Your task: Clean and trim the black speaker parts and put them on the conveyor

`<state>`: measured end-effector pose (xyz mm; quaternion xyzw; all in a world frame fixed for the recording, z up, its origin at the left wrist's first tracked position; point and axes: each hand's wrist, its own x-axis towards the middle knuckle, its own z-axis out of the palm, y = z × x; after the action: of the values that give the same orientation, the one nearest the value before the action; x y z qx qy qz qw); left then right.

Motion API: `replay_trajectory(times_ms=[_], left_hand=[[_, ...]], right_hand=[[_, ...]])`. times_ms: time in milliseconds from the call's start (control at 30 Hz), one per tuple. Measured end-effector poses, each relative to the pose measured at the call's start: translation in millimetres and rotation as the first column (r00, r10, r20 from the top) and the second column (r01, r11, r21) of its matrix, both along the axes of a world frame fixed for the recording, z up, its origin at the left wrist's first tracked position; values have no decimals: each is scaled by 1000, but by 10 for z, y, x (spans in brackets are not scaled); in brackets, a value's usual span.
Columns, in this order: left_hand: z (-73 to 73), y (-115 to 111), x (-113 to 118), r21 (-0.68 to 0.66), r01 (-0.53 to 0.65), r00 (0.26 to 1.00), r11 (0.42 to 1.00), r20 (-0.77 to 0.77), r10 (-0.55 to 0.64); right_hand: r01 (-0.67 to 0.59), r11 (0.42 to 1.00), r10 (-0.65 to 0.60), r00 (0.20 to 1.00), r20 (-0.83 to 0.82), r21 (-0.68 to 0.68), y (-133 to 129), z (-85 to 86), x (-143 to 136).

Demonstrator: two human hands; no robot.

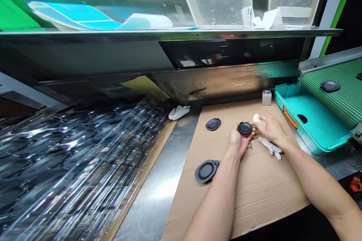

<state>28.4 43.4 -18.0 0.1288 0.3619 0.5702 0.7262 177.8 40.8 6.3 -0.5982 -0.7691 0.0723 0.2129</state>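
My left hand (237,139) grips a black oval plastic part (245,128) with a raised rim, holding it face up over the cardboard sheet (220,211). Beside it, my right hand (268,128) pinches a small cream-coloured pad (258,119), close to the part's right edge. Whether the pad touches the part, I cannot tell. Below the right hand lies a crumpled white glove (270,147). A single black part (213,124) rests to the left, and a small overlapping pile of black parts (206,171) sits nearer, partly behind my left forearm.
A teal bin (325,135) with a black piece inside stands right, beneath a green conveyor belt (336,90) carrying black parts. A small bottle (266,97) stands at the back. Clear plastic trays (85,173) of black parts fill the left. A metal shelf (169,34) crosses above.
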Motion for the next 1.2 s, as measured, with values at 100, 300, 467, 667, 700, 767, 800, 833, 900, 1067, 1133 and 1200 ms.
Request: replay_trajectory(times_ms=[100, 300, 467, 667, 700, 767, 800, 833, 900, 1067, 1133, 1200], left_hand=[[-30, 4, 49, 42, -7, 998, 999, 62, 4], [-68, -4, 71, 72, 27, 999, 997, 17, -28], [-34, -33, 45, 56, 103, 995, 993, -2, -103], [-5, -29, -44, 86, 110, 989, 990, 88, -117], [-12, -27, -43, 99, 116, 989, 988, 77, -124], [-37, -30, -17, 158, 105, 994, 982, -11, -105], [-54, -37, 5, 211, 74, 994, 975, -99, -54], [-72, -48, 32, 285, 30, 976, 958, -213, 33], [-108, -81, 89, 483, -28, 847, 875, -453, 277], [-172, -158, 169, 751, 176, 439, 636, -638, 632], [-182, -167, 171, 765, 218, 379, 607, -639, 669], [-182, -173, 167, 768, 238, 340, 595, -640, 689]], right_hand=[[-180, 984, 180, 983, 44, -2, -138, -5, -227], [102, 995, -100, 956, 277, 10, -67, -28, -197], [252, 968, -238, 918, 318, -5, 56, -9, 92], [239, 969, -214, 934, 285, -56, 61, -70, 120], [232, 971, -206, 938, 277, -63, 68, -82, 122], [223, 973, -200, 943, 264, -61, 86, -104, 135], [222, 973, -200, 945, 257, -57, 93, -114, 144], [221, 974, -201, 947, 251, -54, 99, -124, 154], [218, 975, -200, 949, 242, -51, 105, -138, 169], [212, 976, -195, 949, 247, -46, 104, -143, 180], [215, 975, -196, 947, 253, -52, 106, -140, 182], [219, 974, -198, 945, 261, -51, 112, -142, 185]])
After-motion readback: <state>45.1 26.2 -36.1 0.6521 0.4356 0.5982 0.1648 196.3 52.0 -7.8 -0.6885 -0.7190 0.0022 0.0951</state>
